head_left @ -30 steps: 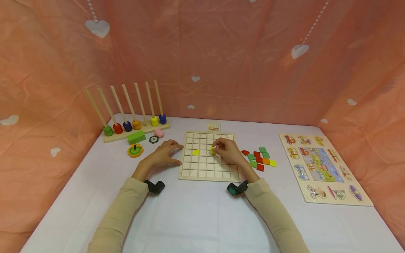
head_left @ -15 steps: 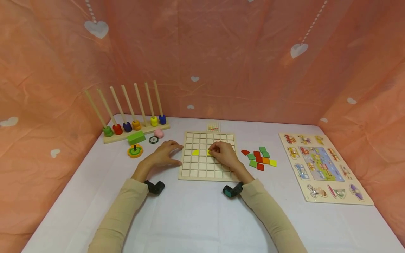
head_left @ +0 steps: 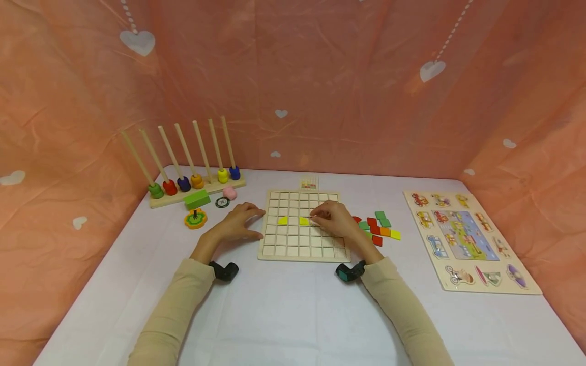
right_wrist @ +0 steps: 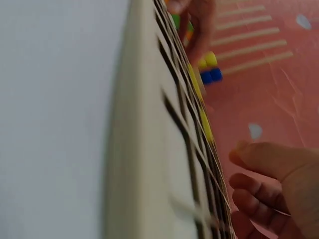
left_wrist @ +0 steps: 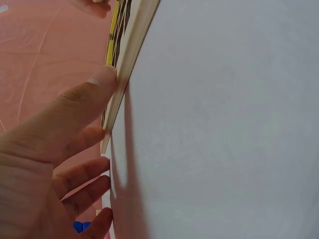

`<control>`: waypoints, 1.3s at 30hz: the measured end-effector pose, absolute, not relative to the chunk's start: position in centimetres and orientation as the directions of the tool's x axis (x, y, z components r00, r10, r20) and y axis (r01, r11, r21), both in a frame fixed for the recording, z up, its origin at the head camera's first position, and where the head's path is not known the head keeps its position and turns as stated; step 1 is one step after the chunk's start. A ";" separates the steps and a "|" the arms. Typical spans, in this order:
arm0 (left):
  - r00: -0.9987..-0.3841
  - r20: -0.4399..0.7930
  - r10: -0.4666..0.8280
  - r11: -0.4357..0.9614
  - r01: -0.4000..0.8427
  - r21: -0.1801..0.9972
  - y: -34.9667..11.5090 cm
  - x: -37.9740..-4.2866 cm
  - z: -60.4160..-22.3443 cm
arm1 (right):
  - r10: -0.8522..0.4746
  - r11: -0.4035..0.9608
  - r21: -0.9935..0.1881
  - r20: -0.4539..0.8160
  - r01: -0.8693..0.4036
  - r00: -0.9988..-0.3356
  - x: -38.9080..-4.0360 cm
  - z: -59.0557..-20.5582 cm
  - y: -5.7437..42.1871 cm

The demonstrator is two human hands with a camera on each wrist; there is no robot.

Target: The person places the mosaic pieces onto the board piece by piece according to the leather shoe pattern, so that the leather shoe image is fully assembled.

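A wooden grid board (head_left: 293,251) lies in front of me, holding two yellow tiles, each with one rounded corner: a left tile (head_left: 283,220) and a right tile (head_left: 304,221). My left hand (head_left: 236,223) rests at the board's left edge, thumb and fingers spread. Its thumb (left_wrist: 102,77) touches the rim in the left wrist view. Over the board's right half hovers my right hand (head_left: 336,218), fingertips beside the right yellow tile. Nothing shows between the thumb and loosely bent fingers of the right hand (right_wrist: 279,184) in the right wrist view.
Several red, green, orange and yellow tiles (head_left: 375,230) lie right of the board. A pattern card (head_left: 309,184) is behind it. At left stand a peg stacker (head_left: 197,188), a green block (head_left: 197,200) and a tree piece (head_left: 195,218). A picture puzzle (head_left: 467,244) lies far right.
My right hand brought the right yellow tile leftward into a grid cell, let it go and drew back a little to the right. The left hand stayed at the board's edge.
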State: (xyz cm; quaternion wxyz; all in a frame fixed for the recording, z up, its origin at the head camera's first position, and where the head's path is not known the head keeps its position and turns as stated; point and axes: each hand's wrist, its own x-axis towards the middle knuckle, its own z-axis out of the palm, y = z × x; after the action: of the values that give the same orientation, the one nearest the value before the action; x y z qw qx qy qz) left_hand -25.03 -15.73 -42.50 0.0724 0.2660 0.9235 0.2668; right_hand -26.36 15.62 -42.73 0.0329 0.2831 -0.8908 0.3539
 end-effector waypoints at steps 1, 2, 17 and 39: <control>-0.846 0.014 0.533 0.714 0.459 0.528 -15.7 -25.0 -42.5 | -0.467 0.597 -0.620 0.248 -0.510 -0.849 -26.4 -42.7 16.2; -0.845 0.016 0.534 0.713 0.460 0.529 -15.7 -25.0 -42.5 | -0.455 0.600 -0.626 0.246 -0.499 -0.856 -26.3 -42.6 16.8; -0.852 -0.004 0.523 0.723 0.441 0.531 -15.7 -24.9 -42.5 | -0.327 0.711 -0.602 0.173 -0.363 -0.929 -24.3 -41.1 26.6; -0.847 -0.010 0.532 0.714 0.443 0.542 -15.6 -25.0 -42.3 | -0.319 0.759 -0.602 -0.016 -0.246 -0.948 -23.2 -42.0 32.0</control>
State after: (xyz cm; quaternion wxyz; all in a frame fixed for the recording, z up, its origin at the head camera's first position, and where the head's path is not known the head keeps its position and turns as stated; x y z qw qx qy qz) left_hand -25.01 -15.64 -42.29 0.0828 0.2643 0.9221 0.2702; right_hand -23.18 32.01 -41.95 -0.0587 0.1508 -0.9361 0.3123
